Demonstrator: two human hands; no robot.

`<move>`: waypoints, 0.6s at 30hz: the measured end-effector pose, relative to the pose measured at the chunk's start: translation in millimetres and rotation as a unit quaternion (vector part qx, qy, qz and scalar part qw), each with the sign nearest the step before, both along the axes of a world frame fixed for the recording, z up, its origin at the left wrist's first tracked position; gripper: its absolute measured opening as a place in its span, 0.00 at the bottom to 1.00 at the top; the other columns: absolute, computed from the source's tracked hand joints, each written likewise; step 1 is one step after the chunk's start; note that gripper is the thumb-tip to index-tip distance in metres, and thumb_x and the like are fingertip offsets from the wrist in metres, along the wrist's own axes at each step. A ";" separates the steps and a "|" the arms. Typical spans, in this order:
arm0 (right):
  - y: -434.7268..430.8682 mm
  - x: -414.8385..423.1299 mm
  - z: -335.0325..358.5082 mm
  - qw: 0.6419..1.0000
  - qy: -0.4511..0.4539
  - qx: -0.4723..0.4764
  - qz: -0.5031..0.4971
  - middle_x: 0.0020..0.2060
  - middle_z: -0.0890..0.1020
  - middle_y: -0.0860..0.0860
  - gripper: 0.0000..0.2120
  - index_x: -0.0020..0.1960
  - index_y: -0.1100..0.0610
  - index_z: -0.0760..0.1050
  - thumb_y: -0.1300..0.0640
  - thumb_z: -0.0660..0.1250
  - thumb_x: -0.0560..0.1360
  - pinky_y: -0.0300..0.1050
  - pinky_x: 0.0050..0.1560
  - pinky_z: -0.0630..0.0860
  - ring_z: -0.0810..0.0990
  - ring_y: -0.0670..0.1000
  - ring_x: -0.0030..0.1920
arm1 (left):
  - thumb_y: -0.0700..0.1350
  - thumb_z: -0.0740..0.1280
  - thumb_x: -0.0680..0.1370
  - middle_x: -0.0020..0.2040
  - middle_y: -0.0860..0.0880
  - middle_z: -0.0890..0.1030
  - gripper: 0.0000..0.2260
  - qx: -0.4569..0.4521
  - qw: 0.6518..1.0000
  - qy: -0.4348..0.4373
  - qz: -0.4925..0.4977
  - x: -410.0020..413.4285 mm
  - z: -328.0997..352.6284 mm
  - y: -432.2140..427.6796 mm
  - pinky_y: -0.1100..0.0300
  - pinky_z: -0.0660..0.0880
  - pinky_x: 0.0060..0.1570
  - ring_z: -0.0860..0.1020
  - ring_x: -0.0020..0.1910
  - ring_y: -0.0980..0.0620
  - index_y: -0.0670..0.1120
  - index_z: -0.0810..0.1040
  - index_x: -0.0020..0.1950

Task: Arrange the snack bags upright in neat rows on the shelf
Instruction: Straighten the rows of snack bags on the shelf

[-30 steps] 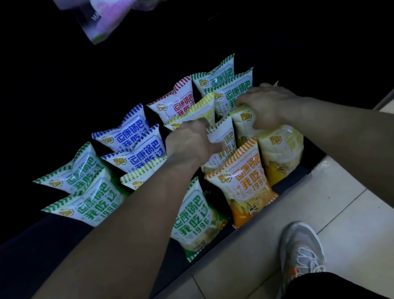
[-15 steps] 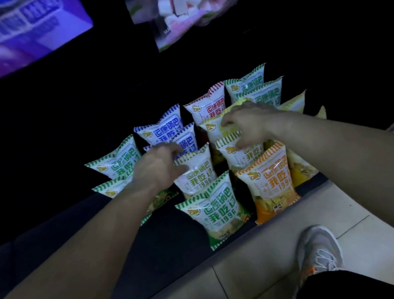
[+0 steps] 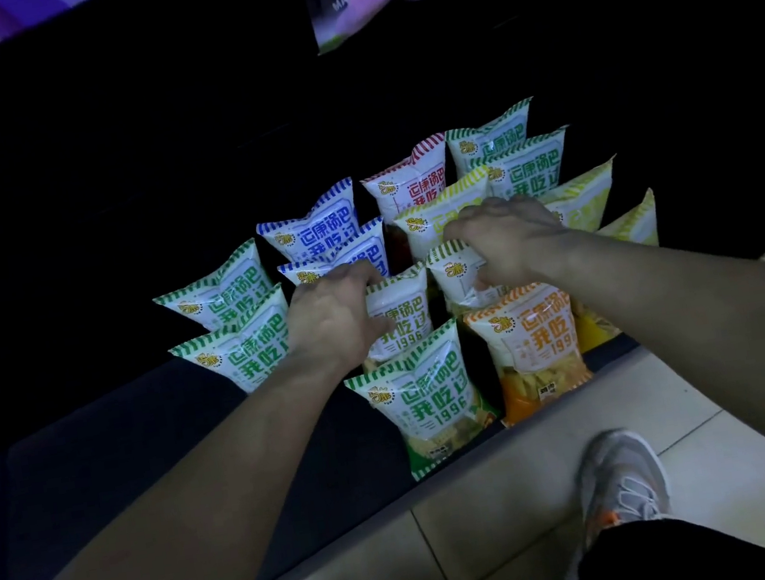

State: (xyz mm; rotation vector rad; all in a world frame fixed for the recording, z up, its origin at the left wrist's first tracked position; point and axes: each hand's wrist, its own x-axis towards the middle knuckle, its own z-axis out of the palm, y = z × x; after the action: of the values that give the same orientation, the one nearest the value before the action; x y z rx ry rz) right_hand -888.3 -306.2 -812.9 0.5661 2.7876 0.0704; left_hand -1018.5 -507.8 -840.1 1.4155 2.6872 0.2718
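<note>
1. Our left hand [image 3: 333, 319] pinches the left top edge of a bag [image 3: 402, 319] standing mid-shelf [image 3: 147, 450]
2. Our right hand [image 3: 508, 240] curls over its neighbour [image 3: 459, 274], just right, nearer that one

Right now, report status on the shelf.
Left hand and right hand each gripping a middle-row bag top. Snack bags upright, rows uneven. Nothing blocking.
</note>
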 end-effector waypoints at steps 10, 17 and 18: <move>-2.3 -6.0 0.6 0.999 -0.014 -0.036 -0.038 0.68 0.71 0.51 0.42 0.73 0.46 0.63 0.46 0.79 0.65 0.56 0.67 0.63 0.67 0.56 0.69 | 0.61 0.73 0.70 0.61 0.52 0.78 0.29 0.007 1.000 -0.010 0.001 1.9 -0.2 -5.9 0.51 0.70 0.58 0.76 0.58 0.48 0.56 0.70 0.68; -1.9 -4.7 7.8 0.993 0.032 -0.101 -0.048 0.68 0.70 0.51 0.39 0.72 0.45 0.65 0.35 0.73 0.66 0.55 0.66 0.67 0.67 0.57 0.68 | 0.61 0.72 0.71 0.61 0.53 0.76 0.25 0.077 0.997 -0.024 0.013 -12.4 15.0 -13.1 0.51 0.74 0.58 0.74 0.60 0.50 0.55 0.73 0.65; -1.8 -6.4 10.2 0.991 0.059 -0.107 -0.049 0.68 0.70 0.51 0.37 0.72 0.46 0.65 0.34 0.71 0.68 0.55 0.65 0.68 0.67 0.57 0.68 | 0.61 0.72 0.72 0.61 0.53 0.76 0.24 0.092 0.995 -0.022 0.022 -17.4 17.6 -14.3 0.51 0.74 0.57 0.74 0.60 0.50 0.54 0.73 0.64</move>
State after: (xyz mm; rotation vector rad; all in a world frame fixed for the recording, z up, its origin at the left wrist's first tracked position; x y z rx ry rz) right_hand -894.7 -308.1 -802.7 0.6707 2.8265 -0.2881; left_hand -1035.9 -522.1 -822.4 1.3782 2.7191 0.5609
